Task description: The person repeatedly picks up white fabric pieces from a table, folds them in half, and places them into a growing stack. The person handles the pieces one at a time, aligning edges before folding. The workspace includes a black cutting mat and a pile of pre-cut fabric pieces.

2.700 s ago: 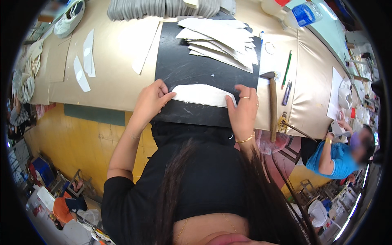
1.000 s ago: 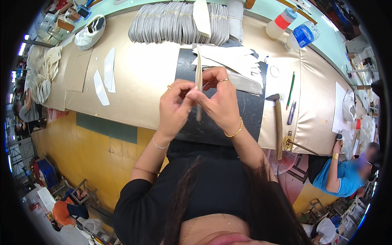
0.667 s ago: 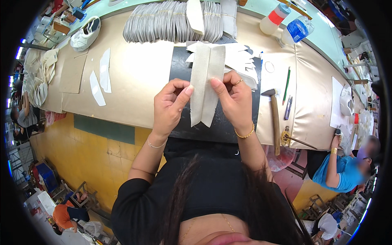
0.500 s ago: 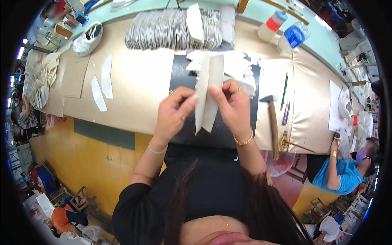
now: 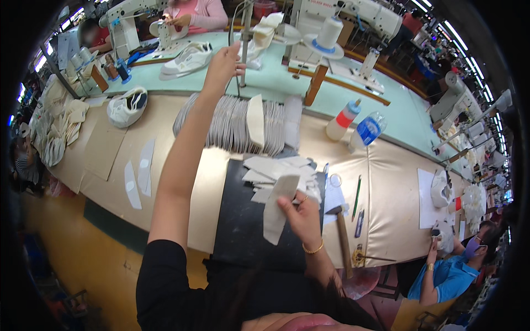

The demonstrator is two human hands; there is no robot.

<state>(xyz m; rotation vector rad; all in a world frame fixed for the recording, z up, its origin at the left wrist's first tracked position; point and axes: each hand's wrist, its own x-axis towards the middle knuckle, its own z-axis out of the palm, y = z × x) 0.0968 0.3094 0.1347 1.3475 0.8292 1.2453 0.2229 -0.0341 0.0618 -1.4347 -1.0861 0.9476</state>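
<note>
My right hand (image 5: 303, 218) pinches a pale grey fabric strip (image 5: 274, 218) between thumb and fingers, over a black mat (image 5: 234, 220). A loose pile of similar pale pieces (image 5: 276, 168) lies just beyond it on the mat. My left arm stretches far forward across the bench. At its end, my left hand (image 5: 223, 69) is raised by a metal pole (image 5: 244, 55), fingers apart and nothing visible in them. Under that forearm runs a long row of grey stacked pieces (image 5: 229, 124), with a cream piece (image 5: 255, 121) lying on top.
To the right lie a hammer (image 5: 343, 237), a green pencil (image 5: 358, 190) and two bottles (image 5: 339, 121) (image 5: 369, 131). A white shoe (image 5: 128, 107) sits at left, near two white cut pieces (image 5: 145, 168). Sewing machines (image 5: 353, 16) and co-workers (image 5: 447, 276) surround the bench.
My left hand has let go of the fabric strip and reached far forward. The strip, opened along its middle before, is now in my right hand alone. The view has tilted up toward the sewing machines.
</note>
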